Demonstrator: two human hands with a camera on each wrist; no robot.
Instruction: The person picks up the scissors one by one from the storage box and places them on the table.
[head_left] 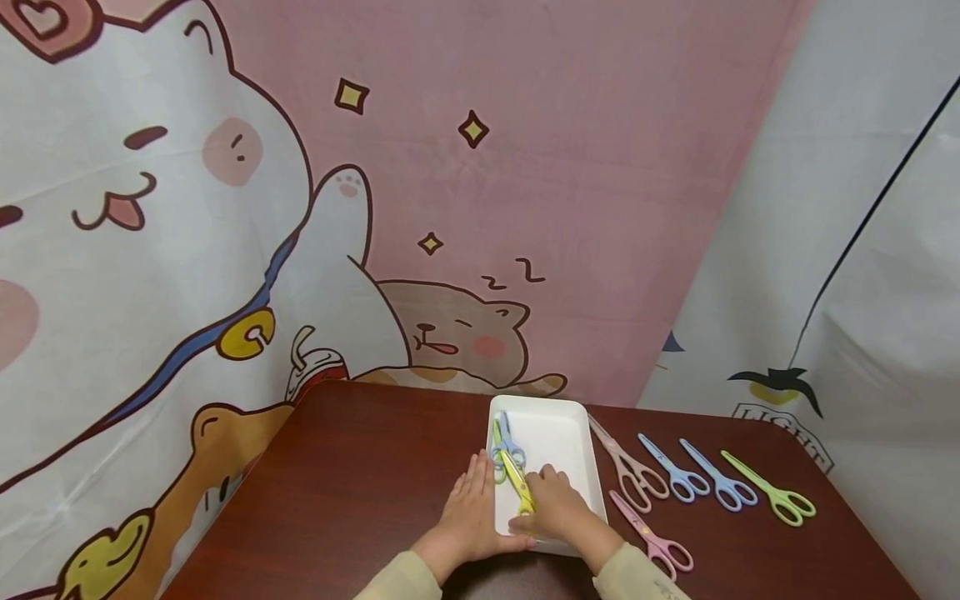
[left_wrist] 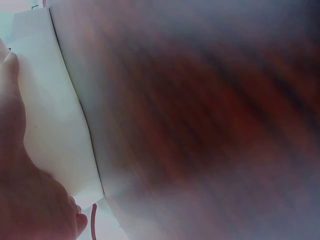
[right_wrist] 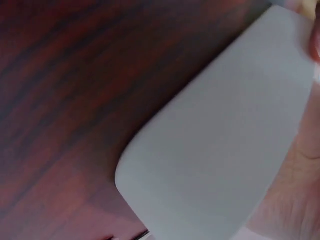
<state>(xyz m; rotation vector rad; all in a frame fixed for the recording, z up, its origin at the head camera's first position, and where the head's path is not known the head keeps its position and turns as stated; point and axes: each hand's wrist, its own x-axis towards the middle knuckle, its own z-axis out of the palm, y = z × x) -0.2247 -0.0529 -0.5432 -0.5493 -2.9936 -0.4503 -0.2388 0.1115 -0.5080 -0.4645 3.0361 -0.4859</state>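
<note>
In the head view I see the yellow scissors inside the white tray, close to its left wall and nearer its near edge. Their long line runs almost the same way as the tray's long sides, tipped a bit, with the blade tips toward the far left corner and the handles toward the near edge. They are bright yellow and thin, and the blades look closed. The tips reach the handles of the blue scissors and green scissors, and I can't tell just how they overlap there. My right hand has its thumb and bent fingers on the yellow handles and covers part of the loops. My left hand lies flat along the tray's left wall, fingers straight, thumb out by the near edge. In the left wrist view the tray's pale wall hides the inside, that hand is cut off, and the desk is blurry. In the right wrist view the tray's wall slants across, with a hand cut off at the right.
</note>
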